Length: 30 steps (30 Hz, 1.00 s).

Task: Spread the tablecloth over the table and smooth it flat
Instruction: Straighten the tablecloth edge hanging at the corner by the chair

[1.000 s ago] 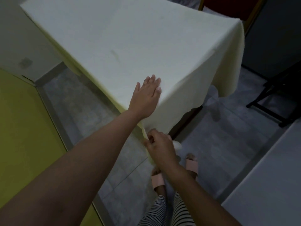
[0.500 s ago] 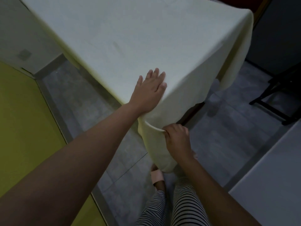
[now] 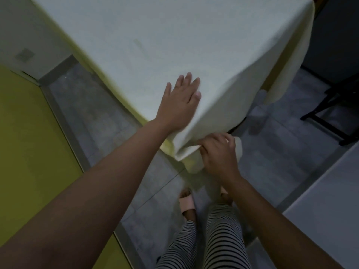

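Pressing flat with fingers spread, the left hand [image 3: 181, 98] rests on the pale cream tablecloth [image 3: 174, 41] at the table's near corner. Just below, the right hand [image 3: 218, 152] pinches the cloth's hanging corner into a soft fold. The matte fabric drapes over the far right edge above grey floor tiles [image 3: 281, 152].

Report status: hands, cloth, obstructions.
Left hand flat on tablecloth near corner. Right hand gripping hanging corner fold. Nothing on the cloth.
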{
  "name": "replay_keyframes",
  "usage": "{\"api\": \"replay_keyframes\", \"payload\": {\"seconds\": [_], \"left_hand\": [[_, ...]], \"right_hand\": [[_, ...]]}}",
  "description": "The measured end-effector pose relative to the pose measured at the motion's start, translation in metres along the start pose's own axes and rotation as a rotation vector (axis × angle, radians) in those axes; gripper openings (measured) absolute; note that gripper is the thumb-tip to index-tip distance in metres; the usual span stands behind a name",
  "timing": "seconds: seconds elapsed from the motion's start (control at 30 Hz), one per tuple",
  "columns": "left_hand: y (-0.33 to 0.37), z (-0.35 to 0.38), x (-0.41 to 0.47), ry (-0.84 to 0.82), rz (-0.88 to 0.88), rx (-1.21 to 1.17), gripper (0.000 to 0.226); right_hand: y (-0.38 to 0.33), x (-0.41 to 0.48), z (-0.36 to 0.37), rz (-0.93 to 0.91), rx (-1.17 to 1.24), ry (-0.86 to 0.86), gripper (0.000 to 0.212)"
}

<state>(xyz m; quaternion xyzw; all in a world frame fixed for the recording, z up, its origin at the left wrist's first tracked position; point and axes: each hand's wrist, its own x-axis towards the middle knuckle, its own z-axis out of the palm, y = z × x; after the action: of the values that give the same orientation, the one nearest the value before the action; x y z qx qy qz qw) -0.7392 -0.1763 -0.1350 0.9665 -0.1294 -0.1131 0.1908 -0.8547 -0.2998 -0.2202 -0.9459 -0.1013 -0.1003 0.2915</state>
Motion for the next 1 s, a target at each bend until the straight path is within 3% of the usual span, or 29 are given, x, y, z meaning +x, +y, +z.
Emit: {"api": "replay_keyframes", "payload": {"seconds": [0.1, 0.2, 0.3, 0.43, 0.57, 0.7, 0.83, 1.0], "left_hand": [[0.002, 0.002, 0.005, 0.017, -0.007, -0.009, 0.05], [0.003, 0.0, 0.006, 0.005, -0.006, 0.004, 0.05], [0.003, -0.004, 0.0, -0.018, 0.002, 0.002, 0.05], [0.004, -0.007, -0.011, 0.078, 0.007, -0.108, 0.049], [0.003, -0.015, -0.029, 0.27, -0.001, -0.173, 0.046], [-0.018, -0.027, -0.048, 0.261, -0.038, -0.118, 0.046], [-0.036, -0.034, -0.069, 0.256, -0.089, -0.093, 0.046], [-0.064, -0.029, -0.11, 0.234, -0.282, -0.07, 0.047]], "right_hand": [[-0.007, -0.011, -0.007, -0.09, 0.024, 0.074, 0.014], [0.036, -0.017, 0.009, 0.077, -0.121, -0.16, 0.022], [0.069, -0.021, 0.026, 0.09, -0.283, -0.383, 0.033], [0.071, -0.009, 0.044, 0.081, -0.322, -0.421, 0.051], [0.087, -0.012, 0.047, 0.349, -0.394, -0.605, 0.044], [0.078, -0.04, 0.034, 0.649, -0.266, -0.505, 0.046], [0.036, -0.066, 0.025, 0.664, -0.235, -0.439, 0.04], [-0.017, -0.087, 0.022, 0.527, -0.196, -0.61, 0.043]]}}
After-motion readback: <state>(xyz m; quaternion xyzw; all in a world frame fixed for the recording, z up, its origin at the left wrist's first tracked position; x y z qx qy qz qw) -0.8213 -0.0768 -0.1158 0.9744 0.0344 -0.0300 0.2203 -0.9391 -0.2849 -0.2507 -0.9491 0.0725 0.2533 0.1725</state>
